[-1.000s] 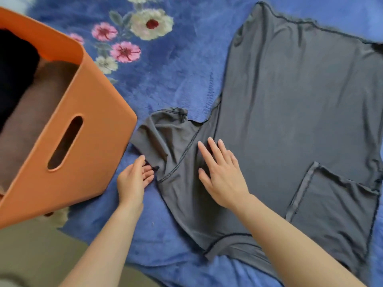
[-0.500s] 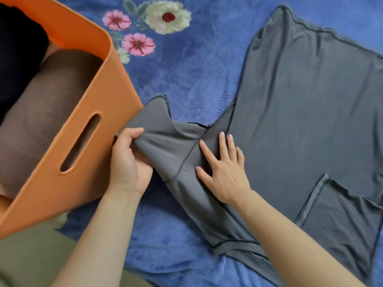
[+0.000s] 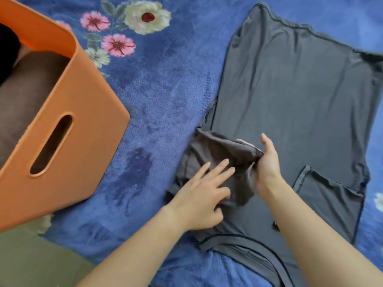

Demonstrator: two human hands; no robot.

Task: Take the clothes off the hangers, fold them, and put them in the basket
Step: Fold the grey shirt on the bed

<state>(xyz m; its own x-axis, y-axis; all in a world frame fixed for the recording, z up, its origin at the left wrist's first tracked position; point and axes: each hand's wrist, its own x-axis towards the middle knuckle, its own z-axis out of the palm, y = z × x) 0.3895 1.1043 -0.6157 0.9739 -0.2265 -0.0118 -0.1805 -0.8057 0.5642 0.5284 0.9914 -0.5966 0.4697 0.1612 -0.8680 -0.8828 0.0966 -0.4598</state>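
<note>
Folding step in hand. The grey T-shirt lay flat on the blue blanket, right of the orange basket. Left hand pressed flat, fingers straight, on the sleeve. Right hand pinched the cuff over the shirt's body. Next, we judged: lay the sleeve down smooth, then fold the sides in.

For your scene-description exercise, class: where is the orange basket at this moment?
In the head view the orange basket sits at the left, on the blue flowered blanket, apart from the grey shirt spread out to its right.
</note>
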